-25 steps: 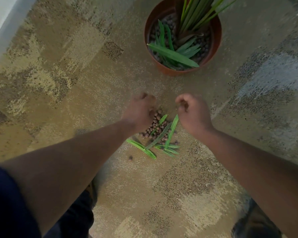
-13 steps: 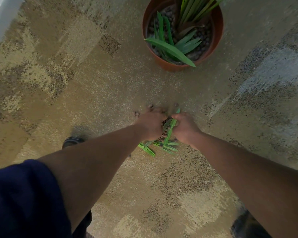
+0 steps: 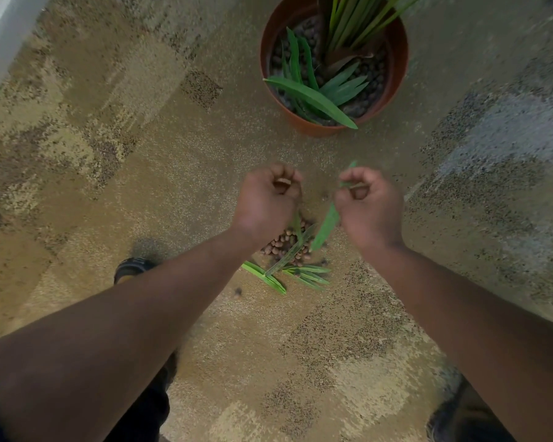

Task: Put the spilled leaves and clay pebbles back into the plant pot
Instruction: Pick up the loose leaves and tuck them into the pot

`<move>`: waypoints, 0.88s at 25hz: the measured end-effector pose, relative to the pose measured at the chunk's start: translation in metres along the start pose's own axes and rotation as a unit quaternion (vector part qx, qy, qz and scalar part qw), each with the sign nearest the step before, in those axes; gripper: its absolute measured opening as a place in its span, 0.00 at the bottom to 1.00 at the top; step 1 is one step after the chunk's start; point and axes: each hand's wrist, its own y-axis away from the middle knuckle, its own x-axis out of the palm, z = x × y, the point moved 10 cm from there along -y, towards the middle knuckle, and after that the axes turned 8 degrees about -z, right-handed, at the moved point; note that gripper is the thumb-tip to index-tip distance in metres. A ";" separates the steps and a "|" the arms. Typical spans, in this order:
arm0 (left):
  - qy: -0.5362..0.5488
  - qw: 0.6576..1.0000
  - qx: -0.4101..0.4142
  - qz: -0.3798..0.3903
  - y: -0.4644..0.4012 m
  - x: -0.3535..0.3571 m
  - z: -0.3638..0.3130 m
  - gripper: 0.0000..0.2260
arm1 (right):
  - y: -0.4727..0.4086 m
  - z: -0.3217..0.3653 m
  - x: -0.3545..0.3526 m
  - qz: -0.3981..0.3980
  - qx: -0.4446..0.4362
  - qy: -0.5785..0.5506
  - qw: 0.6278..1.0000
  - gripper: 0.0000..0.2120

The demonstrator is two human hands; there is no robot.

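Here, the terracotta-coloured plant pot (image 3: 393, 100) stood on the patterned carpet (image 3: 109, 154) at the top of the view, round and upright, its inside filled with dark pebbles from which stiff green blades rose. Several loose leaves lay across that filling, one long blade (image 3: 310, 100) hanging over the near rim. Well apart from the pot, nearer the person, a small heap of brown clay pebbles (image 3: 284, 245) sat on the carpet, rounded and matte, with narrow green spilled leaves (image 3: 300, 272) lying over and just below it. One stray pebble (image 3: 238, 292) lay a little lower.

Both hands were raised above the heap. The left hand (image 3: 265, 202) was curled into a loose fist; what it enclosed, if anything, was hidden by the fingers. The right hand (image 3: 369, 205) was also curled shut, gripping a long green leaf (image 3: 326, 226) that stuck out below the fist toward the pebbles and, seemingly, showed a blurred tip above the knuckles. A dark shoe (image 3: 131, 267) showed beside the left forearm.
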 end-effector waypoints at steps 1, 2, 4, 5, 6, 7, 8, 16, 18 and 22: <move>0.043 0.999 0.011 -0.028 0.002 -0.009 -0.018 0.09 | -0.002 0.017 -0.007 -0.026 0.002 -0.055 0.998 0.11; 0.080 0.995 0.024 -0.060 0.001 -0.019 -0.037 0.09 | -0.007 0.035 -0.015 -0.058 -0.001 -0.106 0.993 0.10; 0.125 0.984 0.052 -0.117 -0.009 -0.035 -0.070 0.07 | -0.020 0.068 -0.030 -0.118 -0.019 -0.174 0.977 0.08; 0.133 0.980 0.065 -0.133 -0.017 -0.039 -0.084 0.07 | -0.029 0.080 -0.035 -0.137 -0.026 -0.191 0.972 0.08; 0.129 0.979 0.075 -0.141 -0.027 -0.041 -0.094 0.08 | -0.039 0.087 -0.036 -0.143 -0.030 -0.197 0.969 0.09; 0.112 0.979 0.083 -0.148 -0.037 -0.040 -0.102 0.10 | -0.049 0.093 -0.034 -0.142 -0.033 -0.193 0.970 0.10; 0.089 0.981 0.086 -0.148 -0.045 -0.039 -0.107 0.11 | -0.058 0.096 -0.031 -0.134 -0.034 -0.185 0.973 0.13; -0.247 0.939 0.224 -0.087 -0.071 -0.022 -0.122 0.17 | -0.072 0.094 -0.012 -0.039 -0.145 0.169 0.974 0.12; -0.329 0.906 0.263 -0.047 -0.074 -0.013 -0.120 0.18 | -0.065 0.095 -0.001 0.004 -0.187 0.248 0.951 0.13; -0.412 0.853 0.319 -0.011 -0.086 0.000 -0.123 0.16 | -0.072 0.104 0.007 0.036 -0.206 0.320 0.924 0.10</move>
